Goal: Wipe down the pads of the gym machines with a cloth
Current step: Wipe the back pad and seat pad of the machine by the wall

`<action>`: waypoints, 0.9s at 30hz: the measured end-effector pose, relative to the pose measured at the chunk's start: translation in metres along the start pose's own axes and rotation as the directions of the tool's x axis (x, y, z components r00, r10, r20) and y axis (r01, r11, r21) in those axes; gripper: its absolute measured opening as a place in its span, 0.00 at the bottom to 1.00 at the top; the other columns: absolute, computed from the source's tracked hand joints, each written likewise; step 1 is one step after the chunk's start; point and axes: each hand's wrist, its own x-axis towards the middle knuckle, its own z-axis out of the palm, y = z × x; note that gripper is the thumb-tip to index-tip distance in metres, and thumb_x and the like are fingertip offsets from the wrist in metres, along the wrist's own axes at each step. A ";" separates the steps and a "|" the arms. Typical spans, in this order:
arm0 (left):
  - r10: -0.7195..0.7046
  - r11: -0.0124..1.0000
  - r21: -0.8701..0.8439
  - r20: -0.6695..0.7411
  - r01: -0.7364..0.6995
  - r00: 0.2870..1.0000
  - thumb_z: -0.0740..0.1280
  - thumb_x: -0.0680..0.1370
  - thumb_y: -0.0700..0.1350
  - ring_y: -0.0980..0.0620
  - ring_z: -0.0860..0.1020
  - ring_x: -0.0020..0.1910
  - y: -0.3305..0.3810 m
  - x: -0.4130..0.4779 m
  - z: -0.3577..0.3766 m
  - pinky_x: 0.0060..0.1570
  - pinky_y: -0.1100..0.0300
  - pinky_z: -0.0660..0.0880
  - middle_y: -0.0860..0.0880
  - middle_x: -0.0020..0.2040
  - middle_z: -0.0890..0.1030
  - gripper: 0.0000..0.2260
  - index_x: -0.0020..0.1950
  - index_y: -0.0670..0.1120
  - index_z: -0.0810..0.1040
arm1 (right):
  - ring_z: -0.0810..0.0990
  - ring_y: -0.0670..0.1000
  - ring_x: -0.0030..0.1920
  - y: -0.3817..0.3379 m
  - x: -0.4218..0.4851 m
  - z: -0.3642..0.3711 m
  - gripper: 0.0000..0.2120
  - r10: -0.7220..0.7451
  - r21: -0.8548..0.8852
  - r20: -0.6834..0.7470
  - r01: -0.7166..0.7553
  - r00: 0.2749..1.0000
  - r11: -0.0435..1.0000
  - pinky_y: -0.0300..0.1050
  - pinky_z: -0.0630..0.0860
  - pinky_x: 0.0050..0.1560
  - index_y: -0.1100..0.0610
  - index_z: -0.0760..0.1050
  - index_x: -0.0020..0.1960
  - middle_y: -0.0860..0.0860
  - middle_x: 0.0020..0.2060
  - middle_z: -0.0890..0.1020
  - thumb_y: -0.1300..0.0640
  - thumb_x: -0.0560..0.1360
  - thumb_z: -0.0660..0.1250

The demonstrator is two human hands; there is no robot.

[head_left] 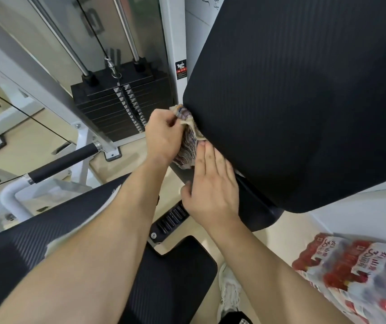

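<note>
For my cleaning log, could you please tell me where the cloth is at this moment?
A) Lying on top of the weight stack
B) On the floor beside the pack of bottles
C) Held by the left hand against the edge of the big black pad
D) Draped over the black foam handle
C: the left hand grips the cloth against the edge of the big black pad, near its lower corner.

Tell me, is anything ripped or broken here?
Yes. The seat pad looks torn along its edge: pale material shows where the black cover should be. The big back pad looks whole.
</note>
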 end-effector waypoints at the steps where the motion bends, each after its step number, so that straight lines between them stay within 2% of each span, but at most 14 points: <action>1: 0.027 1.000 0.011 0.009 -0.027 1.000 0.66 0.76 0.45 0.53 0.76 0.52 -0.004 -0.012 0.003 0.54 0.58 0.72 0.49 0.51 0.79 0.09 0.44 0.43 0.84 | 0.56 0.57 0.81 0.005 -0.006 0.001 0.43 -0.017 -0.018 -0.013 0.017 1.000 1.000 0.53 0.54 0.79 0.64 0.49 0.82 0.60 0.81 0.56 0.48 0.75 0.63; 3: 0.104 0.991 0.082 -0.009 -0.102 0.995 0.65 0.78 0.47 0.52 0.72 0.62 -0.011 -0.038 0.012 0.65 0.60 0.68 0.48 0.63 0.74 0.11 0.52 0.44 0.85 | 0.56 0.58 0.81 0.011 -0.018 0.004 0.42 -0.023 -0.046 -0.027 0.021 0.999 0.999 0.54 0.55 0.80 0.65 0.48 0.81 0.61 0.81 0.55 0.49 0.75 0.63; 4: 0.139 0.983 0.124 -0.017 -0.136 0.990 0.65 0.78 0.48 0.49 0.71 0.64 -0.013 -0.050 0.016 0.66 0.59 0.67 0.48 0.65 0.73 0.12 0.54 0.45 0.85 | 0.56 0.58 0.81 0.013 -0.024 0.006 0.41 -0.012 -0.057 -0.049 0.009 0.999 0.998 0.54 0.56 0.80 0.66 0.49 0.81 0.61 0.81 0.56 0.51 0.76 0.63; 7: 0.166 0.981 0.105 -0.019 -0.164 0.986 0.67 0.77 0.49 0.49 0.75 0.55 -0.011 -0.080 0.027 0.58 0.53 0.75 0.49 0.57 0.76 0.10 0.49 0.45 0.85 | 0.63 0.58 0.78 0.022 -0.037 0.014 0.31 -0.024 -0.096 -0.167 0.008 0.986 0.995 0.55 0.63 0.76 0.66 0.58 0.80 0.61 0.78 0.64 0.56 0.80 0.60; 9: 0.186 0.979 0.087 -0.007 -0.184 0.983 0.69 0.78 0.46 0.54 0.76 0.49 -0.007 -0.095 0.029 0.52 0.60 0.75 0.52 0.51 0.77 0.08 0.48 0.44 0.85 | 0.69 0.57 0.75 0.030 -0.040 0.017 0.25 -0.045 -0.109 -0.269 0.016 0.962 0.994 0.54 0.69 0.72 0.64 0.65 0.77 0.59 0.75 0.70 0.58 0.82 0.60; 12: 0.219 0.971 0.091 0.012 -0.219 0.976 0.68 0.78 0.43 0.58 0.74 0.41 -0.006 -0.106 0.027 0.42 0.73 0.68 0.55 0.45 0.75 0.07 0.43 0.43 0.84 | 0.75 0.56 0.71 0.034 -0.041 0.016 0.22 -0.052 -0.088 -0.333 0.024 0.942 0.996 0.52 0.73 0.68 0.62 0.72 0.73 0.58 0.72 0.75 0.59 0.80 0.62; 13: 0.232 0.969 0.085 0.021 -0.233 0.973 0.68 0.78 0.43 0.58 0.74 0.40 -0.006 -0.108 0.027 0.41 0.73 0.68 0.55 0.44 0.74 0.08 0.42 0.43 0.84 | 0.75 0.57 0.70 0.034 -0.043 0.015 0.22 -0.047 -0.067 -0.340 0.026 0.939 0.997 0.53 0.73 0.68 0.63 0.72 0.73 0.59 0.71 0.76 0.59 0.79 0.62; 15: 0.259 0.962 0.078 0.025 -0.260 0.966 0.68 0.78 0.41 0.55 0.74 0.39 -0.005 -0.112 0.029 0.42 0.65 0.72 0.53 0.42 0.74 0.09 0.39 0.42 0.82 | 0.76 0.58 0.69 0.035 -0.053 0.010 0.22 -0.016 0.007 -0.356 0.019 0.934 1.000 0.55 0.73 0.68 0.64 0.73 0.71 0.60 0.69 0.77 0.61 0.78 0.61; 18: 0.282 0.953 0.104 0.028 -0.283 0.959 0.66 0.78 0.39 0.51 0.74 0.38 -0.001 -0.125 0.036 0.41 0.59 0.73 0.50 0.42 0.73 0.11 0.36 0.40 0.78 | 0.77 0.57 0.66 0.053 -0.090 -0.004 0.24 0.090 0.111 -0.279 -0.061 0.956 0.992 0.54 0.73 0.68 0.62 0.74 0.69 0.57 0.66 0.79 0.61 0.74 0.64; 22: 0.274 0.952 0.134 0.041 -0.277 0.961 0.66 0.78 0.38 0.54 0.71 0.38 0.004 -0.148 0.047 0.42 0.65 0.68 0.51 0.43 0.71 0.11 0.36 0.40 0.77 | 0.78 0.59 0.60 0.097 -0.135 -0.007 0.26 0.281 0.221 -0.240 -0.230 0.929 0.948 0.53 0.75 0.62 0.64 0.74 0.68 0.58 0.61 0.80 0.64 0.70 0.69; 24: 0.261 0.955 0.139 0.041 -0.264 0.965 0.66 0.78 0.38 0.55 0.70 0.37 0.007 -0.159 0.051 0.42 0.66 0.67 0.52 0.43 0.70 0.11 0.36 0.40 0.77 | 0.77 0.60 0.61 0.110 -0.143 -0.005 0.27 0.351 0.270 -0.191 -0.295 0.917 0.917 0.56 0.76 0.62 0.63 0.72 0.69 0.58 0.62 0.79 0.65 0.70 0.69; 27: 0.285 0.948 0.125 0.081 -0.294 0.955 0.67 0.78 0.37 0.54 0.72 0.37 0.010 -0.178 0.057 0.42 0.63 0.71 0.51 0.43 0.71 0.10 0.36 0.39 0.78 | 0.74 0.56 0.67 0.112 -0.143 -0.006 0.25 0.428 0.388 -0.101 -0.361 0.898 0.848 0.54 0.74 0.66 0.59 0.68 0.74 0.55 0.67 0.76 0.61 0.76 0.65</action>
